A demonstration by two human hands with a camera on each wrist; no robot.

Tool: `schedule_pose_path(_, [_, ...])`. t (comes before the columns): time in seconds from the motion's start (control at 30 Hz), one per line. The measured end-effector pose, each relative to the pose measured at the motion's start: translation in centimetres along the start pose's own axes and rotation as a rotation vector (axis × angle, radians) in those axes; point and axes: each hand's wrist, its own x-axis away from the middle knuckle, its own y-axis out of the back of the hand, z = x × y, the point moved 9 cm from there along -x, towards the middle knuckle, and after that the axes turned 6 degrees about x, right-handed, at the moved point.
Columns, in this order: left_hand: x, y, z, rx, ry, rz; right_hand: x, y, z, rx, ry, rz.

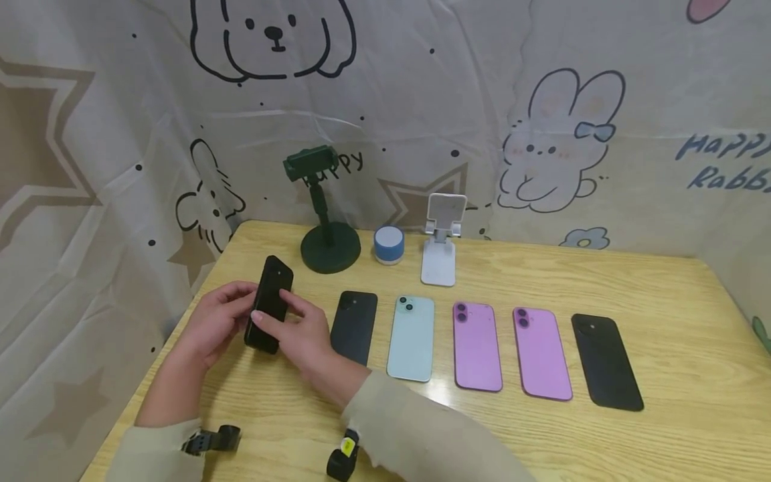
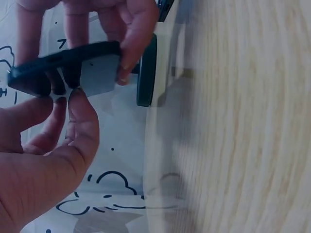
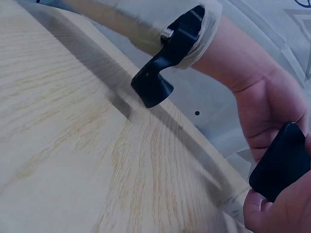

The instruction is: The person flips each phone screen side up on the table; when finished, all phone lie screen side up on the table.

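A black phone (image 1: 274,294) is held tilted up above the left side of the table. My right hand (image 1: 304,335) grips it by the edges, thumb on one side and fingers on the other. Behind the phone's left side is my left hand (image 1: 217,325). In the left wrist view, the left hand (image 2: 53,150) has its thumb and curled fingertips bunched at the phone's glossy face, below the right hand (image 2: 92,24). The right wrist view shows the phone's dark flat side (image 3: 282,162), which hides the left fingertips.
Right of the hands lie a dark phone (image 1: 354,328), a mint phone (image 1: 411,341), two pink phones (image 1: 478,348) and a black phone (image 1: 608,361) in a row. Behind stand a dark green phone stand (image 1: 325,244), a blue-and-white round object (image 1: 389,246) and a white folding stand (image 1: 439,261).
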Motion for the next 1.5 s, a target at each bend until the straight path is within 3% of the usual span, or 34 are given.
schedule_pose_path(0.17, [0.0,0.0,0.0,-0.174,-0.033,-0.017,0.5,0.0,0.6,-0.056,0.011,0.029])
schedule_pose_path(0.33, [-0.1,0.0,0.9,-0.277,0.004,-0.050,1.1,-0.2,0.9,-0.113,0.005,0.125])
schedule_pose_path(0.47, [-0.1,-0.4,1.5,-0.286,0.032,-0.035,1.7,-0.3,1.0,-0.155,-0.005,0.212])
schedule_pose_path(0.63, [0.2,-1.0,1.3,-0.250,0.023,-0.028,2.4,-0.3,1.1,-0.278,-0.039,0.323])
schedule_pose_path(0.7, [0.3,-1.1,1.0,-0.228,0.015,-0.040,2.4,0.0,1.2,-0.279,-0.039,0.337])
schedule_pose_path(0.83, [0.6,-1.2,0.6,-0.214,0.012,-0.068,2.1,0.8,1.4,-0.234,-0.009,0.296])
schedule_pose_path(1.13, [0.6,-0.9,0.4,-0.218,0.011,-0.115,1.4,3.3,0.9,-0.134,-0.009,0.036])
schedule_pose_path(1.5, [-0.1,-0.9,1.7,-0.257,0.026,-0.060,0.8,3.6,0.2,-0.132,-0.002,0.024])
